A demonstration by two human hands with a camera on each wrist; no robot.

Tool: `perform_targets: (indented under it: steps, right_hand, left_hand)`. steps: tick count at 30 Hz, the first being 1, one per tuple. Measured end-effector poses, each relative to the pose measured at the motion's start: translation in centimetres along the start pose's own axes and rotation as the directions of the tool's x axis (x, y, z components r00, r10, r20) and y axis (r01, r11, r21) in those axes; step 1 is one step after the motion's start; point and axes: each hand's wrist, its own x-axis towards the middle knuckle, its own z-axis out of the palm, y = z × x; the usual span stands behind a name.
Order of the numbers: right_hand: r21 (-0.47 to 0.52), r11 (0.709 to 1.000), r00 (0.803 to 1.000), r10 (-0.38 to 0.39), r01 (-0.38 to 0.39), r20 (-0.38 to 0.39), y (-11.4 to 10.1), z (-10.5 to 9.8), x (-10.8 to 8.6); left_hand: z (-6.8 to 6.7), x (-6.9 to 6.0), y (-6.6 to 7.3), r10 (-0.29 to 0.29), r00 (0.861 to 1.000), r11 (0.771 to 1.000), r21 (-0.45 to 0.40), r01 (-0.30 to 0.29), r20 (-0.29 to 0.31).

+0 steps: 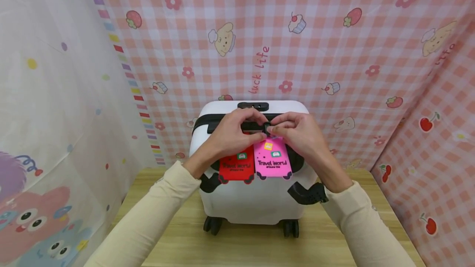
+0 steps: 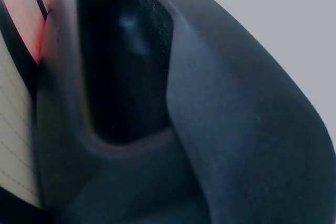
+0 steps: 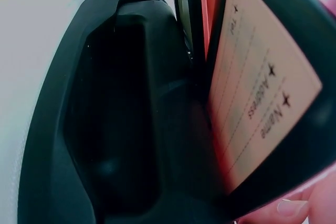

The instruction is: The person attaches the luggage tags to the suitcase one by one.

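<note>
A white suitcase (image 1: 252,207) stands upright, with a black carry handle (image 1: 252,126) on the side facing me. Two luggage tags reading "Travel World" hang there: a red luggage tag (image 1: 236,172) on the left and a pink luggage tag (image 1: 272,168) beside it. My left hand (image 1: 234,132) pinches the black strap (image 1: 266,128) of the pink tag between thumb and forefinger. From the other side my right hand (image 1: 305,133) pinches that same strap. The strap's end is partly hidden by fingertips. In the right wrist view a name-and-address card (image 3: 257,87) shows on a tag's back.
The suitcase rests on its black wheels (image 1: 291,228) on a wood-grain surface (image 1: 256,246). A pink checked curtain (image 1: 241,73) hangs close behind and to the right; a white patterned curtain (image 1: 74,106) is on the left. A combination lock (image 1: 253,106) sits on the suitcase top.
</note>
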Motion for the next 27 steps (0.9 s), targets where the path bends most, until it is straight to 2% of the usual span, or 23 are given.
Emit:
perform_targets:
  steps: [9,13,22,27]
  right_hand:
    - [0.013,1.0,1.0,0.009,-0.009,-0.016,0.0,0.1,-0.1]
    - [0.013,1.0,1.0,-0.017,0.018,-0.014,0.2,0.0,-0.2]
    - [0.021,0.995,0.986,-0.096,0.095,0.137,0.8,-1.3,-0.4]
    - [-0.002,0.992,0.983,-0.122,0.123,0.139,0.8,-1.3,-0.4]
  left_hand:
    - [0.1,0.0,0.0,-0.01,1.0,1.0,0.006,0.01,-0.008]
    - [0.1,0.0,0.0,-0.011,1.0,1.0,0.013,0.011,-0.014]
    - [0.3,0.0,0.0,-0.03,0.999,1.0,0.005,0.03,-0.017]
    - [0.3,0.1,-0.1,-0.051,0.998,0.999,-0.007,0.051,-0.028]
